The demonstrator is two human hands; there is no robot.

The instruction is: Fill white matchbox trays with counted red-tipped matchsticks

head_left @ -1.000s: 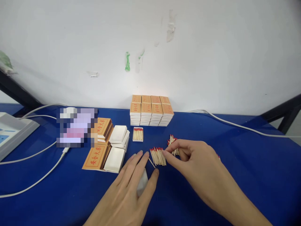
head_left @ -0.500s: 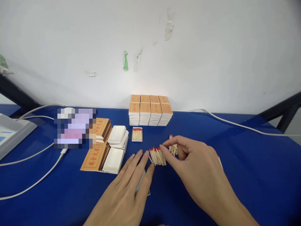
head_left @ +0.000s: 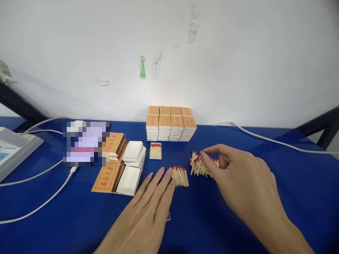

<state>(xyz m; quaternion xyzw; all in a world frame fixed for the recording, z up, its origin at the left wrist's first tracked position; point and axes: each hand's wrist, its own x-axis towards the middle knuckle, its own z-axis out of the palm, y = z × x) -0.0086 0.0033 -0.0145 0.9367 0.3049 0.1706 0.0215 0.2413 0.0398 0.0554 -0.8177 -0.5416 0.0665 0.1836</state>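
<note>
My left hand (head_left: pixel 147 208) lies flat with its fingers stretched out. Its index fingertip and thumb are at the left edge of a small row of red-tipped matches (head_left: pixel 180 176). Under that hand, mostly hidden, a pale object with a thin edge (head_left: pixel 168 216) shows beside the thumb. My right hand (head_left: pixel 241 187) is over a looser heap of matches (head_left: pixel 197 167), thumb and index fingertips closed together at its upper edge. Whether a match is between those fingertips I cannot make out. A white matchbox tray (head_left: pixel 155 151) full of matches stands beyond the row.
Stacked orange matchboxes (head_left: pixel 171 123) stand against the wall. At left are white trays (head_left: pixel 129 180) and orange box sleeves (head_left: pixel 106 178). A blurred-out phone (head_left: pixel 87 141) with a white cable (head_left: pixel 53 203) lies farther left, near a white device (head_left: pixel 16 151). Another cable (head_left: pixel 265 139) runs along the right.
My right hand has moved right, from the small row of matches to the looser heap, uncovering more of that heap. My left hand stays nearly in place. The view has shifted slightly.
</note>
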